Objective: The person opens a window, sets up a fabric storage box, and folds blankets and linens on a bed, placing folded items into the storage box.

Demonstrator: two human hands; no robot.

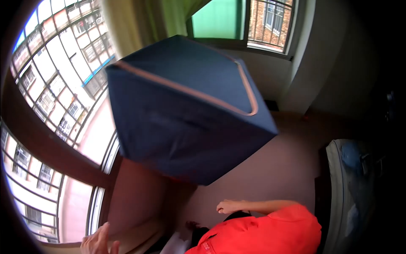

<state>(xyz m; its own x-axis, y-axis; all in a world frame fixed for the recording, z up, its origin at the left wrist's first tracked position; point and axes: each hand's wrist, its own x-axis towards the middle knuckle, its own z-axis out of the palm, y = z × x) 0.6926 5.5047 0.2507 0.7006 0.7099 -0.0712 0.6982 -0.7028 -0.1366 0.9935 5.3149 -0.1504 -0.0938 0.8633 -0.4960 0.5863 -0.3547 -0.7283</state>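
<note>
A large dark blue fabric box (177,122) with a pinkish-brown zip-like strip around its top stands tilted in front of me, slightly blurred. Neither hand touches it. My left hand (99,242) is at the bottom left edge, near the window side, fingers apart and holding nothing visible. In front of my red shirt, my right hand (229,206) hovers below the box's lower corner. Its fingers are curled in, with nothing seen in them. What supports the box is hidden behind it.
Barred windows (59,80) line the left side, with a curtain (148,21) at the far corner. Another window (270,25) is at the back. A pale-edged mattress-like thing (338,182) lies at the right on a dark base. The floor (279,169) is pinkish-brown.
</note>
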